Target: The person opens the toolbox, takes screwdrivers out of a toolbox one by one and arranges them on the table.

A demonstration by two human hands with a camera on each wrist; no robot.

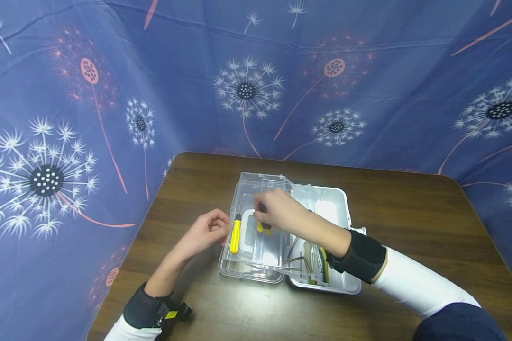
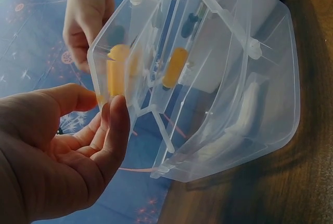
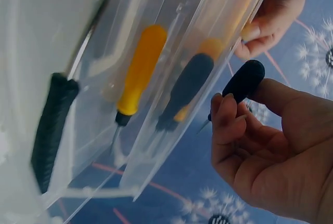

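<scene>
My right hand [image 1: 277, 210] holds a small screwdriver with a short black handle [image 3: 244, 81] above the upper clear tray [image 1: 269, 246] of an opened toolbox. Its thin shaft points down between the fingers in the right wrist view. At the tray's left edge, my left hand [image 1: 205, 234] pinches the clear rim between thumb and fingers. A yellow-handled screwdriver [image 1: 235, 236] lies in the tray beside that hand. More handles, one yellow [image 3: 143, 68] and one dark [image 3: 187, 86], show through the tray walls.
The white toolbox base [image 1: 345, 284] sits at the right, holding hex keys [image 1: 300, 259] and other tools partly under my right forearm. A black ribbed handle [image 3: 52, 130] shows there too. The brown table [image 1: 409, 227] meets a blue dandelion-print cloth [image 1: 175, 94] behind.
</scene>
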